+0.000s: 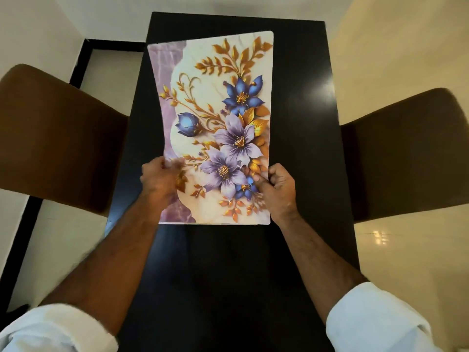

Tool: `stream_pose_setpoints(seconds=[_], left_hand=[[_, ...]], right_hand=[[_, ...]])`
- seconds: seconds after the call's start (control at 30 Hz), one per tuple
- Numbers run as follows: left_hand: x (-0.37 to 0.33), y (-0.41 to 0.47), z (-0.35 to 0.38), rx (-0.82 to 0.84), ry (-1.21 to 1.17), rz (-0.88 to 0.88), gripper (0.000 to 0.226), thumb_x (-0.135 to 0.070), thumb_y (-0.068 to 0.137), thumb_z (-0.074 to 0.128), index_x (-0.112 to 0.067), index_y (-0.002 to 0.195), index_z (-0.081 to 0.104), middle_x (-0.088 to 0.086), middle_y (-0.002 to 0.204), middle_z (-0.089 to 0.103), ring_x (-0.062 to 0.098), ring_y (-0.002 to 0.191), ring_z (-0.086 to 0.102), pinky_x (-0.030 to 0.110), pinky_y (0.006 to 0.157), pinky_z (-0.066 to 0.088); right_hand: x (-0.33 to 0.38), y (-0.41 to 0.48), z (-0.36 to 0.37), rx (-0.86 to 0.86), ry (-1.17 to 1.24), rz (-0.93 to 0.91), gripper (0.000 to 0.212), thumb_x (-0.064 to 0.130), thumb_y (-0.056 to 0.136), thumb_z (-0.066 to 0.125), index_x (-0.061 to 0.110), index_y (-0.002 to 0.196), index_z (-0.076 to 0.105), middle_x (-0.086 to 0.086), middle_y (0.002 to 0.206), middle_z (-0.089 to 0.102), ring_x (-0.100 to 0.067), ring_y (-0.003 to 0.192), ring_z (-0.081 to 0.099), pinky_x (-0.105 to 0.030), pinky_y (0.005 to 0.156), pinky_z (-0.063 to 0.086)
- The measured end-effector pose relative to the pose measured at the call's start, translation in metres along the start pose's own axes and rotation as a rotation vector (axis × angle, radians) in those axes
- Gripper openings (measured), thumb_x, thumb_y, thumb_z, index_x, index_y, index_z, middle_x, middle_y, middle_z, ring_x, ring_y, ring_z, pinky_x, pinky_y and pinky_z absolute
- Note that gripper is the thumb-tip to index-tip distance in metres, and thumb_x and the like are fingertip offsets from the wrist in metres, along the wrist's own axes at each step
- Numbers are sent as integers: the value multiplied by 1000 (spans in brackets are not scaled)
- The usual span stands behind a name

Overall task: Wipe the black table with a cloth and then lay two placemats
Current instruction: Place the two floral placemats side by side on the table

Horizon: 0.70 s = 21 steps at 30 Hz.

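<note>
Floral placemat (218,118) spans the black table (304,123), right hand (278,184) pinching its right edge; left hand (158,177) (blurred, grip unclear) meets the left edge; brown chairs (58,138) flank both sides.

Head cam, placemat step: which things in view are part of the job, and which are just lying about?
Part of the job:
- floral placemat, gripped at its near end by the left hand and the right hand
- black table beneath it

Just there:
- brown chair on the left
- brown chair on the right
</note>
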State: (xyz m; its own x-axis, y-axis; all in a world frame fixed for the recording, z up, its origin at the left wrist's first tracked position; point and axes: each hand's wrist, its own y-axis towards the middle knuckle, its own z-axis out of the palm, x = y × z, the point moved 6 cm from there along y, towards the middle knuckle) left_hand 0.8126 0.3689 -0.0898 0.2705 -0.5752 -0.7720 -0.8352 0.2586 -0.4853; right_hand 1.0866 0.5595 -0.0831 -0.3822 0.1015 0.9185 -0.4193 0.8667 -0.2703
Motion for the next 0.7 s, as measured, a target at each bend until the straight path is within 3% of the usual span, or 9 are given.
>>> stream_pose_setpoints(seconds=[0.07, 0.13, 0.23, 0.3, 0.4, 0.47, 0.53, 0.6, 0.7], left_hand=[[-14, -13, -3, 23, -66, 59, 13, -36, 106, 75, -23, 104, 77, -1, 99, 82, 12, 87, 83, 36, 78, 70], [-30, -24, 3, 62, -63, 135, 10, -32, 108, 73, -31, 102, 81, -2, 102, 84, 12, 90, 83, 35, 80, 68], [-53, -36, 34, 152, -168, 163, 9, -21, 104, 78, -21, 108, 85, 3, 110, 85, 17, 97, 82, 35, 82, 68], [-64, -46, 71, 239, -228, 158, 8, -12, 102, 79, -13, 107, 85, 9, 111, 84, 17, 85, 77, 31, 74, 67], [-76, -63, 134, 368, -261, 142, 13, -10, 103, 78, -17, 95, 86, 11, 95, 83, 23, 79, 70, 34, 69, 63], [-73, -68, 172, 396, -265, 104, 8, -12, 102, 79, -12, 100, 87, 15, 96, 84, 33, 85, 75, 39, 75, 65], [-60, -66, 198, 365, -223, 61, 17, -20, 100, 83, -8, 111, 87, 17, 102, 85, 42, 96, 81, 52, 85, 69], [-46, -60, 211, 319, -120, 44, 20, -27, 100, 83, -13, 114, 87, 8, 98, 86, 38, 95, 83, 62, 87, 68], [-41, -55, 209, 231, 54, 131, 21, -29, 103, 79, -14, 117, 87, 2, 99, 86, 27, 91, 83, 55, 87, 70]], right_hand=[[3, 5, -13, 1, 86, 13, 17, 4, 98, 81, 4, 95, 63, -12, 93, 80, -21, 84, 77, -47, 76, 66], [9, 12, -36, -20, 97, 14, 14, 6, 97, 82, 6, 100, 69, -8, 97, 83, -20, 91, 82, -44, 80, 69], [18, 23, -82, -72, 31, -2, 21, 10, 97, 84, 9, 116, 75, 1, 103, 84, -11, 93, 82, -32, 79, 68], [16, 32, -120, -125, -32, -9, 27, 13, 97, 84, 11, 123, 75, 6, 104, 83, -6, 91, 82, -30, 77, 69], [2, 47, -178, -213, -138, 32, 29, 21, 98, 84, 16, 125, 75, 4, 110, 82, -10, 95, 82, -41, 81, 71], [-12, 55, -210, -248, -192, 86, 29, 22, 100, 82, 17, 127, 74, 1, 115, 81, -12, 100, 80, -45, 85, 70], [-26, 61, -229, -244, -215, 121, 28, 22, 100, 81, 17, 127, 74, 0, 117, 80, -14, 103, 80, -45, 86, 70], [-40, 67, -234, -215, -215, 141, 27, 20, 100, 81, 16, 126, 74, -1, 116, 81, -16, 104, 80, -42, 84, 70], [-61, 74, -225, -163, -194, 177, 24, 20, 100, 81, 17, 123, 74, -1, 114, 81, -15, 101, 81, -38, 82, 69]])
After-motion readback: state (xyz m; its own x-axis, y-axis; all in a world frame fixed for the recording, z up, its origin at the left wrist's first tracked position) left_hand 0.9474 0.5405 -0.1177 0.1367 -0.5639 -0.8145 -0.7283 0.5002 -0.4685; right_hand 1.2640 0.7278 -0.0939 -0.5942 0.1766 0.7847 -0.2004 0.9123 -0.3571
